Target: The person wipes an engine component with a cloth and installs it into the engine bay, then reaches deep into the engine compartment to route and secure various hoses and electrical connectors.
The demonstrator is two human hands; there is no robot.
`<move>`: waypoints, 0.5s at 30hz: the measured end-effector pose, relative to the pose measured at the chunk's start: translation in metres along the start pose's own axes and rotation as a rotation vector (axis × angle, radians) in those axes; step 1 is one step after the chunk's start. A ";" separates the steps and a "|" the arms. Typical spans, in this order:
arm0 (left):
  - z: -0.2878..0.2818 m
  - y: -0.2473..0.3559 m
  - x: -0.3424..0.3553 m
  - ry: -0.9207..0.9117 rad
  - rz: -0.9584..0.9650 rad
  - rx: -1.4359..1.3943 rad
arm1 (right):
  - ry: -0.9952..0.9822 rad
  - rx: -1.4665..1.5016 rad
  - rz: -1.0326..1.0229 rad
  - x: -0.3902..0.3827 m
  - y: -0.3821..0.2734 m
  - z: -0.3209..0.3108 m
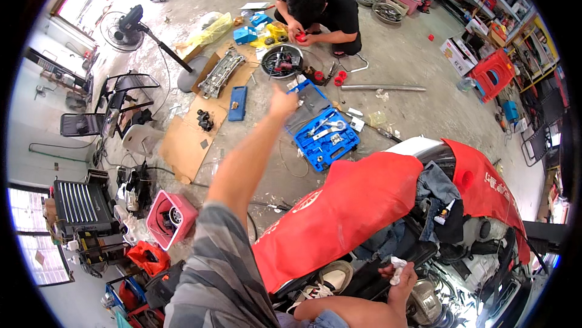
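My left arm, in a grey striped sleeve, reaches far forward over the floor. My left hand [284, 103] is blurred at its end, beside the lid of an open blue tool case [327, 140]; its fingers cannot be made out. Down at the lower right, my right hand [401, 282] is closed on a crumpled white tissue [398, 270], next to an exposed engine [427, 301]. A red fender cover [345, 207] drapes over the car body between my hands. Denim cloth [438, 191] lies bunched at its right end.
A co-worker [321, 13] crouches ahead, both hands on a small red part, behind a round pan of parts [282, 61]. Cardboard [188, 140] with metal parts, a standing fan [128, 28] and a pink bin [171, 219] are leftward. A metal tube [383, 88] and red stool [492, 74] are rightward.
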State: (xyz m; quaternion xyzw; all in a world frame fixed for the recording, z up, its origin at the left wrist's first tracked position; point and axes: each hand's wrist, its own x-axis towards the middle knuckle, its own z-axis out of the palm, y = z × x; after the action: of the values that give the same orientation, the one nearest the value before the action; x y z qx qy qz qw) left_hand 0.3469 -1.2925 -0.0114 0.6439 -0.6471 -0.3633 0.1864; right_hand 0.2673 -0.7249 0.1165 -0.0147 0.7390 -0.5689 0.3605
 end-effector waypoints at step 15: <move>-0.157 0.052 0.035 -0.097 -0.162 0.874 | -0.085 -0.164 0.037 0.002 0.046 -0.018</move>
State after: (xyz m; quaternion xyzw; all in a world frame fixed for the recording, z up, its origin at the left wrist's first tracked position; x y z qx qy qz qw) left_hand 0.4187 -1.3675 0.1224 0.6930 -0.6952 -0.0992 -0.1629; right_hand 0.2733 -0.6943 0.0780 -0.0545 0.7674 -0.4987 0.3994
